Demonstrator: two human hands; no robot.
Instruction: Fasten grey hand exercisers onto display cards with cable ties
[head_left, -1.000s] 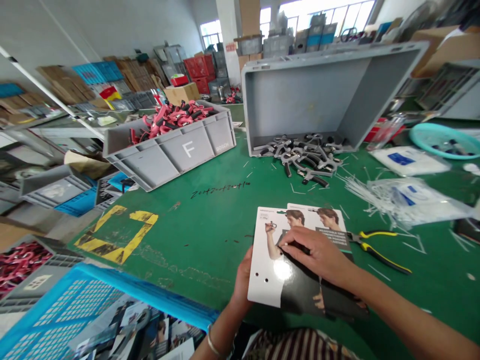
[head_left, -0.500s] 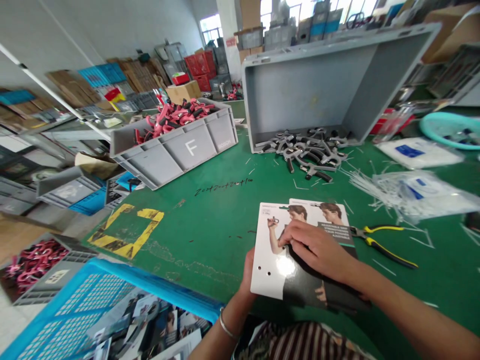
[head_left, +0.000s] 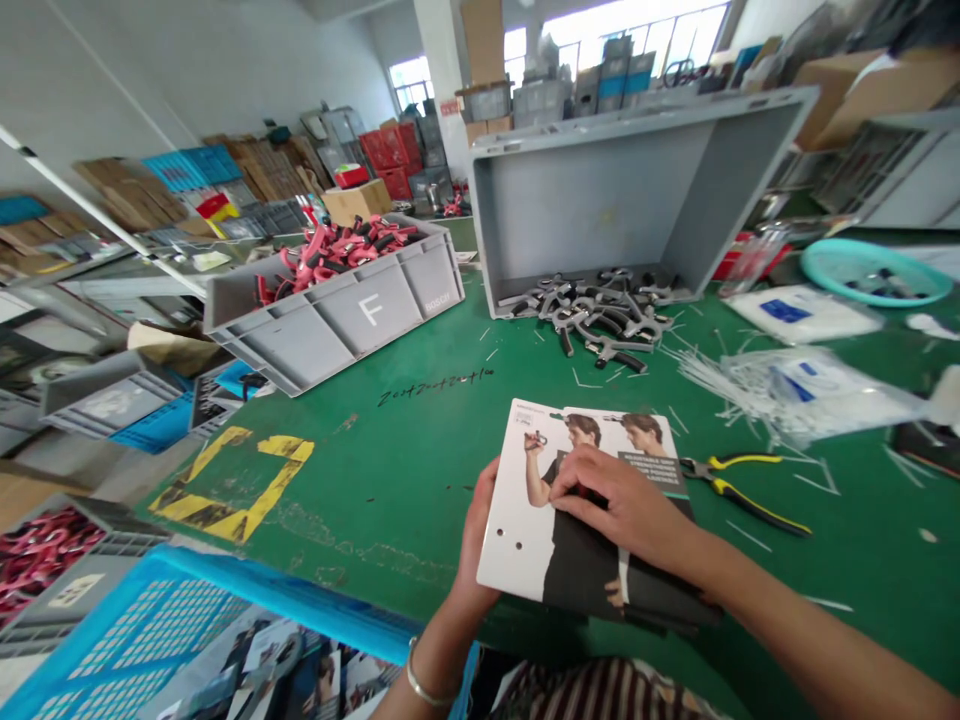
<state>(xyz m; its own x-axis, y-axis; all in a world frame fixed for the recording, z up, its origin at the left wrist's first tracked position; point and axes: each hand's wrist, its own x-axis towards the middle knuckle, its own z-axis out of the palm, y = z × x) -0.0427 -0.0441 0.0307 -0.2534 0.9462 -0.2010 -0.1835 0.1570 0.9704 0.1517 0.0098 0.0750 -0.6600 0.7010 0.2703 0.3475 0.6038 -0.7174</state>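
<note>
Two printed cardboard packaging cards lie overlapped on the green table. The front card, white and black with two small holes at its lower left, partly covers the back card. My left hand grips the front card's left edge, its fingers hidden behind. My right hand rests across the cards, fingertips pinched together at the front card's middle; whatever is in the pinch is too small to make out. Cutting pliers with yellow-and-black handles lie right of the cards, handles spread.
Grey hand grips spill from a grey crate on its side. Another crate holds pink grips. White cable ties and plastic bags lie right. A blue basket with packaged items stands lower left.
The view has shifted slightly right, so the surroundings appear further left. More of my left hand shows at the card's edge. My right fingertips remain pinched on the front card.
</note>
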